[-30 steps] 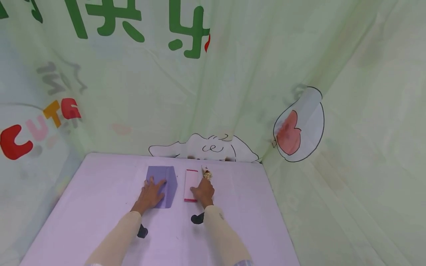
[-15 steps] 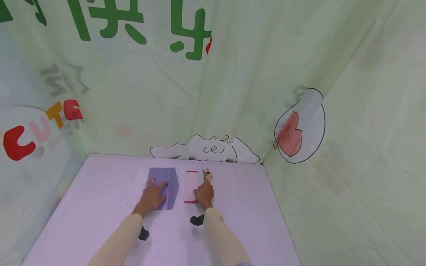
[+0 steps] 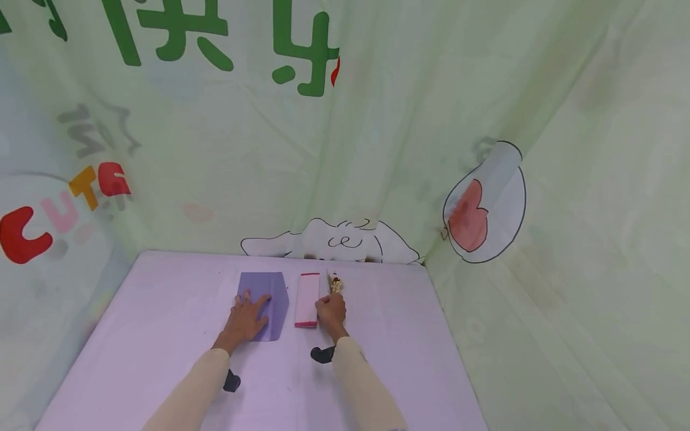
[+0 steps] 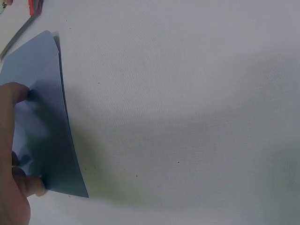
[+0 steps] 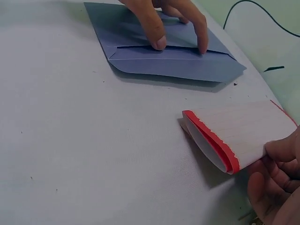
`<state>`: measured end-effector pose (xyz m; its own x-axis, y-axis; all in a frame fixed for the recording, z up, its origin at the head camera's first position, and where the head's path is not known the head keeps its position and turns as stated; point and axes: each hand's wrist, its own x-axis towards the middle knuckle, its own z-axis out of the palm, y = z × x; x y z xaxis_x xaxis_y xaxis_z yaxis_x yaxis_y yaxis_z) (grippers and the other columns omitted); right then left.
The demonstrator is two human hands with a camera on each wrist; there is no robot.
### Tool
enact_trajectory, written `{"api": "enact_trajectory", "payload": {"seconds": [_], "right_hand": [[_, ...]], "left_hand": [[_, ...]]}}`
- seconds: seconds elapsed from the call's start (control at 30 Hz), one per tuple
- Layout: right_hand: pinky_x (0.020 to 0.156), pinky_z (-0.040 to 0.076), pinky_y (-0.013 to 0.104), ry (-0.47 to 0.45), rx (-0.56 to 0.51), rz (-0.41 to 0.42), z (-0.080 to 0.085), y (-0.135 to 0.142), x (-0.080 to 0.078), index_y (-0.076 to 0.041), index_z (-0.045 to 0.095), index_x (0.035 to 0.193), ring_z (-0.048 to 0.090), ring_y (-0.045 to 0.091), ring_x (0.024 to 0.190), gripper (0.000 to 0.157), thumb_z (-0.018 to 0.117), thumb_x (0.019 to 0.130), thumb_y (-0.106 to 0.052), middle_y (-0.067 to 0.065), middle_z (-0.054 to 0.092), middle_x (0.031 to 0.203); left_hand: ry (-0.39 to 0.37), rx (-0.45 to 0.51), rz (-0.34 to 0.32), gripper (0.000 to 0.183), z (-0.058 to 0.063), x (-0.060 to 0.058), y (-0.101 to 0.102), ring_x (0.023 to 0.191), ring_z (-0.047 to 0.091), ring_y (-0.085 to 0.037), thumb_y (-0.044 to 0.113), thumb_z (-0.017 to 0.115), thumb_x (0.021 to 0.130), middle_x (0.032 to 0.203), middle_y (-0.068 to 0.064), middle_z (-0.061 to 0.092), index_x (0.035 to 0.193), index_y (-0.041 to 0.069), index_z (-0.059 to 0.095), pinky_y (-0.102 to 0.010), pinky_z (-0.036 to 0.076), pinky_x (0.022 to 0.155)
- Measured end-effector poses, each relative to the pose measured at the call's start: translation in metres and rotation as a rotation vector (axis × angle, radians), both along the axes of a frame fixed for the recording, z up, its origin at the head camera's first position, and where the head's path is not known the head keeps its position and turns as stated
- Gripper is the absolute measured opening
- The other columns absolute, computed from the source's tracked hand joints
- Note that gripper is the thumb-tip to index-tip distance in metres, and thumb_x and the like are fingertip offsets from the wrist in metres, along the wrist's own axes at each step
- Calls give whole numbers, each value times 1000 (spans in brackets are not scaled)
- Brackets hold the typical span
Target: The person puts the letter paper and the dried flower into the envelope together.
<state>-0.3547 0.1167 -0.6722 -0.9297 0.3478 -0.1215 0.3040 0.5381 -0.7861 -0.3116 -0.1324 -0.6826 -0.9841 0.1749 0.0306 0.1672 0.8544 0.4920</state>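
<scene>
In the head view, the right hand (image 3: 332, 311) has its thumb and fingers closed on the right edge of a folded pink card (image 3: 306, 302) with red ends, which reaches out to the left of that grip. Just beyond the same hand is what looks like a small dried bunch (image 3: 336, 284); whether the hand touches it cannot be told. Left of the grip, past the card, the left hand (image 3: 249, 317) rests with spread fingers on a purple envelope (image 3: 277, 305). A pale table (image 3: 162, 353) lies under both hands, and a curtain (image 3: 388, 155) with painted drawings hangs beyond them. In the left wrist view, the left hand's thumb and fingertips touch the envelope, which looks bluer here; beyond the thumb, near the corner, a red end of the card shows. In the right wrist view, the right thumb lies on top of the card, with fingers below; the card's near red end gapes and is raised from the table. Across from this grip, the left fingertips press on the envelope beside its flap.
</scene>
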Motion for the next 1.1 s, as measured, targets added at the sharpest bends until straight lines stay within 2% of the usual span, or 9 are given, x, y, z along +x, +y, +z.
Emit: {"api": "enact_trajectory", "payload": {"seconds": [0.1,0.23,0.3,0.47,0.53,0.73,0.9,1.0,1.1], "right_hand": [[72,59,38,-36,-55,-9,8,-4,1,-2,78,96,67,27,82,11,74,97,-12,12,73,92],[67,55,31,-64,-118,-18,9,-9,-4,-1,80,103,67,24,79,14,75,99,-13,12,75,93],[64,53,28,-69,-164,-7,7,-12,-6,0,80,107,66,22,77,16,75,100,-13,12,76,95],[64,51,24,-47,-244,58,16,-24,1,0,80,112,65,18,79,17,72,103,-11,13,77,100],[65,51,22,-37,-240,83,19,-30,6,-1,81,111,65,17,79,16,72,103,-12,12,77,100],[61,50,21,-53,-283,144,8,-47,9,-1,79,107,61,14,70,13,72,102,-10,9,73,88],[64,53,22,-80,-246,168,3,-55,17,-2,79,106,63,13,72,12,72,103,-12,7,73,87],[67,56,24,-64,-206,157,4,-57,20,-2,80,104,66,15,73,13,74,102,-13,8,74,87],[66,58,27,-39,-171,139,3,-58,20,-2,80,100,67,16,69,12,76,99,-13,9,75,81]], "left_hand": [[-18,0,2,57,2,0,-2,140,39,-71,22,69,102,161,-52,30,157,14,55,-81,43,106],[-34,-6,7,58,7,1,-3,140,38,-71,22,69,102,161,-52,30,157,14,54,-81,43,107],[-32,-8,8,58,9,2,-4,139,39,-70,21,69,101,160,-52,31,157,13,55,-81,43,106],[-33,-10,9,58,8,2,-7,138,40,-70,21,69,101,160,-52,31,157,13,55,-80,44,105],[-31,-5,12,57,6,1,-8,138,41,-69,22,69,102,160,-51,32,157,14,55,-80,45,105],[-67,-12,31,59,0,-3,-5,142,40,-67,27,70,103,164,-48,29,159,18,54,-80,43,110],[-102,-29,36,61,3,-4,0,149,33,-71,29,70,103,167,-47,26,161,18,52,-80,39,115],[-112,-29,33,61,7,-3,1,152,28,-74,29,69,104,169,-47,24,162,18,51,-81,37,117],[-102,-25,33,60,10,-3,1,150,30,-74,28,69,104,168,-47,26,160,17,52,-81,38,116]]}}
